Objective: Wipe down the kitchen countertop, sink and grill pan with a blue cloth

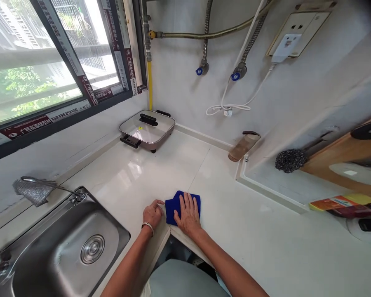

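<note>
A folded blue cloth (173, 209) lies on the white countertop (222, 231) near its inner corner. My right hand (189, 214) rests flat on top of it, fingers stretched forward and the thumb out to the left. Just left of the cloth, my left hand (153, 213) sits on the counter with its fingers curled in and nothing visible in them. One fingertip points at the cloth's left edge; whether it touches is too fine to tell. A bracelet circles my left wrist.
A steel sink (64, 243) is set in at the left, with a faucet (49, 183). An electric pan (148, 128) with a glass lid stands in the back corner. A brown bottle-like container (243, 147) is by the wall; a steel scrubber (291, 161) hangs at the right.
</note>
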A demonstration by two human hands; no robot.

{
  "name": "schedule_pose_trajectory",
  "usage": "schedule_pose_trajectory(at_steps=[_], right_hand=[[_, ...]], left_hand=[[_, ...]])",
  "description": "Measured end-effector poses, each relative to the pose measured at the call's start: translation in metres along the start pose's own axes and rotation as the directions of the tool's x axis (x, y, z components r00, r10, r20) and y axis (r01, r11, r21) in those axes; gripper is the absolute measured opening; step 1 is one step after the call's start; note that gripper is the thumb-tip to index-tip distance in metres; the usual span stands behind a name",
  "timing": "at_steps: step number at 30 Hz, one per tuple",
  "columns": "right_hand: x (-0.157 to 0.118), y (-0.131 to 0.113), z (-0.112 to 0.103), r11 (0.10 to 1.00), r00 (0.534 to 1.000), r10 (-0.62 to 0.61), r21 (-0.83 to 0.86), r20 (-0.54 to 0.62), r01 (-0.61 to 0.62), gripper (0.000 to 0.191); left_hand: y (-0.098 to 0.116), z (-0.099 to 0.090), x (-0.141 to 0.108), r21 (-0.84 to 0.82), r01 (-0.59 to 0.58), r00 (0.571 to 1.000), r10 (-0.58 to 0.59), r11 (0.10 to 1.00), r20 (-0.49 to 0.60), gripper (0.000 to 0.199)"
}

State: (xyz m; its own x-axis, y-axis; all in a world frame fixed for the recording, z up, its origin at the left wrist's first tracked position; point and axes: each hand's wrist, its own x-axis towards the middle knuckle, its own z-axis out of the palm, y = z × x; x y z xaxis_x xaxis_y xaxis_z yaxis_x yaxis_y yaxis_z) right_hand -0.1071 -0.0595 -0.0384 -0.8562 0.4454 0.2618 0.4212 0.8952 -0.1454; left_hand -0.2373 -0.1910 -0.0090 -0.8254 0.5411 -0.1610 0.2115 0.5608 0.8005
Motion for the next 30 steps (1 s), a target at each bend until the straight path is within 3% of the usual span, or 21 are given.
schedule_pose_trajectory(at_steps=[8,13,17,22,25,30], right_hand=[[-0.066,0.029,-0.023,0.989,0.989,-0.144,0.036,-0.018,0.144,0.070],[-0.086,0.034,-0.022,0.995,0.995,-0.098,0.000,-0.033,0.098,0.070],[-0.076,0.011,-0.017,0.998,1.000,0.013,-0.066,-0.013,-0.014,0.067],[-0.042,-0.032,-0.012,0.987,0.987,0.109,-0.127,0.114,-0.095,0.069],[-0.031,-0.061,-0.011,0.989,0.979,0.084,-0.135,0.185,-0.059,0.073],[-0.038,-0.107,-0.011,0.989,0.965,-0.128,-0.045,0.227,0.142,0.079]], left_hand=[[0.001,0.002,-0.006,-0.286,0.039,0.999,-0.037,0.957,0.011,0.034],[-0.005,-0.017,-0.005,-0.546,0.093,0.995,-0.088,0.833,0.036,0.036],[-0.025,-0.058,-0.008,-0.700,0.105,0.980,-0.191,0.706,-0.046,0.038],[-0.048,-0.104,-0.024,-0.816,0.117,0.942,-0.322,0.567,-0.089,0.040],[-0.054,-0.115,-0.032,-0.855,0.134,0.929,-0.363,0.500,-0.066,0.039],[-0.053,-0.109,-0.036,-0.891,0.164,0.924,-0.383,0.423,-0.011,0.039]])
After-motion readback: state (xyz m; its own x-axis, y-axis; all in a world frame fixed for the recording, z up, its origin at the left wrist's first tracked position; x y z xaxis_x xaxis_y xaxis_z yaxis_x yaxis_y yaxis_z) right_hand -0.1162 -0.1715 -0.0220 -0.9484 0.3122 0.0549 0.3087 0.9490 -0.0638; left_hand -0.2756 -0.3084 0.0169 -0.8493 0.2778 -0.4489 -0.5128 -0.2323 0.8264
